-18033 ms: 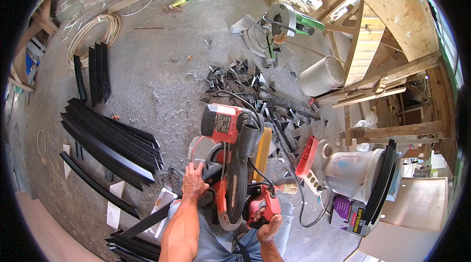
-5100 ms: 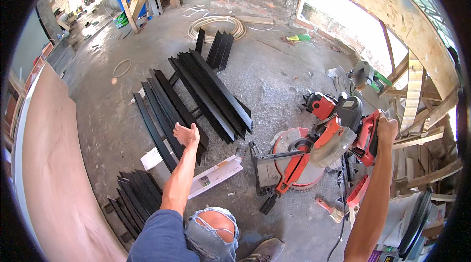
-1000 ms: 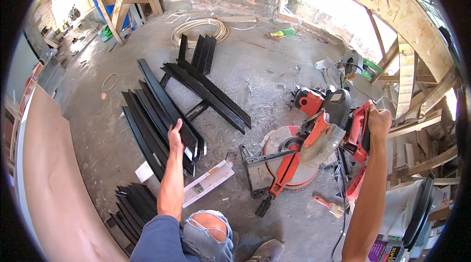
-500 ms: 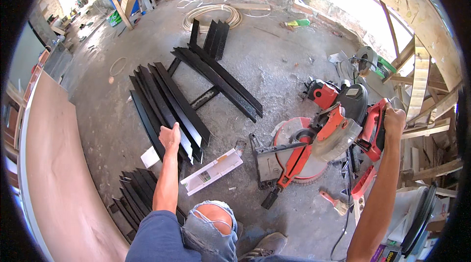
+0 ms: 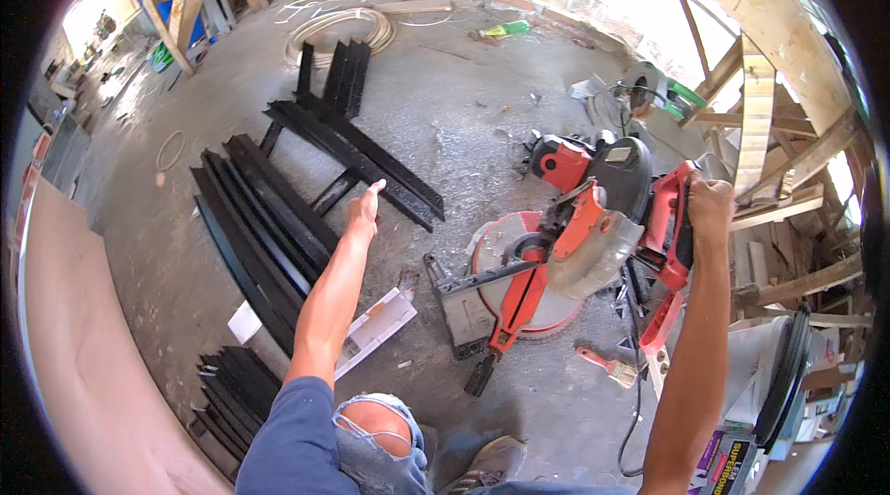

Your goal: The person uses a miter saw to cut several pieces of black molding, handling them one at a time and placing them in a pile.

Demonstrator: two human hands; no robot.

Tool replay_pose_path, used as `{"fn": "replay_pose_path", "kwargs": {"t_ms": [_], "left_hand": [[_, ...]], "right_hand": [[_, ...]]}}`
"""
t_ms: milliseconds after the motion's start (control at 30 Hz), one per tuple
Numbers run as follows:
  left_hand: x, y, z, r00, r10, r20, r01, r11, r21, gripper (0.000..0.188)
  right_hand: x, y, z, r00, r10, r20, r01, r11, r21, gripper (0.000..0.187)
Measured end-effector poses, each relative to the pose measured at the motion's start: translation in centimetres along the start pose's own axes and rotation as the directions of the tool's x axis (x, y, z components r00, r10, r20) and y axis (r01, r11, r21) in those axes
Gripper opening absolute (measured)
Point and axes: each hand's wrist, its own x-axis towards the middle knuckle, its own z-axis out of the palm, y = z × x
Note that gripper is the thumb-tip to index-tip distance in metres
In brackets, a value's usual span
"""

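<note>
My right hand (image 5: 712,206) is wrapped round the red handle of a mitre saw (image 5: 524,296) at the right, whose head is raised off its round base. My left hand (image 5: 365,209) reaches forward with nothing visible in it, a finger or thumb stretched out and the rest partly hidden. It overlaps the near end of a pair of long black metal profiles (image 5: 366,157); whether it touches them I cannot tell. A row of more black profiles (image 5: 255,208) lies to its left. Under my left forearm is a white tray-like channel (image 5: 378,333), partly covered.
Shorter black profiles (image 5: 236,393) lie near left, beside a curved tan panel (image 5: 83,337). A paintbrush (image 5: 607,367) and a dark cable lie by the saw. Farther off are a coiled hose (image 5: 375,39), a green bottle (image 5: 505,30) and a green power tool (image 5: 677,96). Timber stands at right.
My left hand has moved forward and right, from over the left row of profiles to the near end of the crossed pair. The view has shifted right. My right hand keeps the saw handle.
</note>
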Motion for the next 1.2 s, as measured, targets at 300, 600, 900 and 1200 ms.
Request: {"fn": "replay_pose_path", "kwargs": {"t_ms": [300, 600, 900, 1200], "left_hand": [[-1.4, 0.9, 9.4, 0.932, -0.092, -0.351, 0.159, 0.973, 0.166, 0.091], [2.9, -0.8, 7.9, 0.914, -0.014, -0.406, 0.117, 0.966, 0.230, 0.047], [0.6, -0.7, 1.0, 0.907, 0.194, -0.374, -0.228, 0.973, -0.047, 0.030], [-5.1, -2.3, -16.5, 0.797, 0.355, -0.488, -0.128, 0.890, 0.439, 0.068]], "right_hand": [[-2.4, -3.0, -1.7, 0.999, 0.032, 0.021, -0.034, 0.993, 0.109, 0.045], [-2.8, -3.3, -1.7, 0.998, 0.044, 0.043, -0.052, 0.974, 0.218, 0.042], [-2.7, -3.7, -2.0, 0.999, 0.007, 0.032, -0.011, 0.991, 0.136, 0.042], [-1.1, -1.7, -0.9, 0.999, 0.027, 0.044, -0.030, 0.998, 0.061, 0.044]]}}
